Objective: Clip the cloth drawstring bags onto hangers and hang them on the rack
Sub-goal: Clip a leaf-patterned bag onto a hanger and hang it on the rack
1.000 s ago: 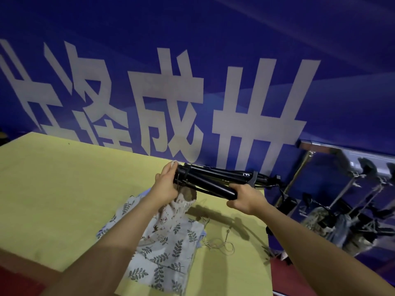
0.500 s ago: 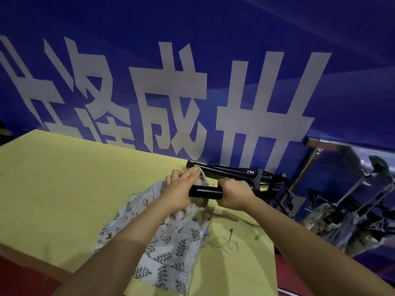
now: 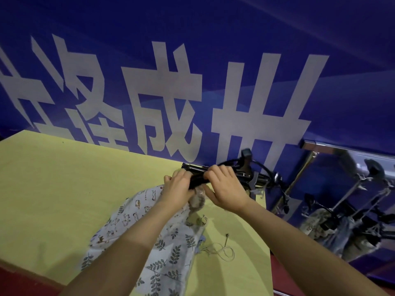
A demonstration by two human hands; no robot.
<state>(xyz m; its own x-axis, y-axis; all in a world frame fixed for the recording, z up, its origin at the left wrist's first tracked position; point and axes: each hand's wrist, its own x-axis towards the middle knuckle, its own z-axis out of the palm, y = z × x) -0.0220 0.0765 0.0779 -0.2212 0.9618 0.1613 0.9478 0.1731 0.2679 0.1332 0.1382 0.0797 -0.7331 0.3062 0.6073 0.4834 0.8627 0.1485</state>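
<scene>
Two hands meet at the far right corner of the yellow bench (image 3: pixel 64 189), working on the clipping step of the task. The left hand (image 3: pixel 177 192) has its fingers curled at the gathered top of a cloth drawstring bag (image 3: pixel 136 212), bunching the mouth up against a black hanger (image 3: pixel 197 180). The right hand (image 3: pixel 226 189) curls over the hanger's bar from the other side, its grip closed on the bar itself. The rest of the bag trails back toward the person across the bench, lying on a second bag with a leaf print (image 3: pixel 171 257), and a loose cord (image 3: pixel 220 251) lies just beside them on the bare bench top.

The bag does not look clipped yet. The next move, by this reading, calls for one hand to squeeze a clip open while the other feeds the bunched hem into it, then the same at the other clip, before the hanger goes to the rack (image 3: pixel 342 150) at the right, where several hangers with bags (image 3: pixel 327 223) hang.

Much is hard to read. The hands cover the very place where cloth meets hanger, so whether a clip has bitten cannot be told. More black hangers (image 3: pixel 256 178) are piled behind the one in hand, blurred into a tangle, and their number is unclear. The rack is cut off at the right edge and smeared by the wide lens.
</scene>
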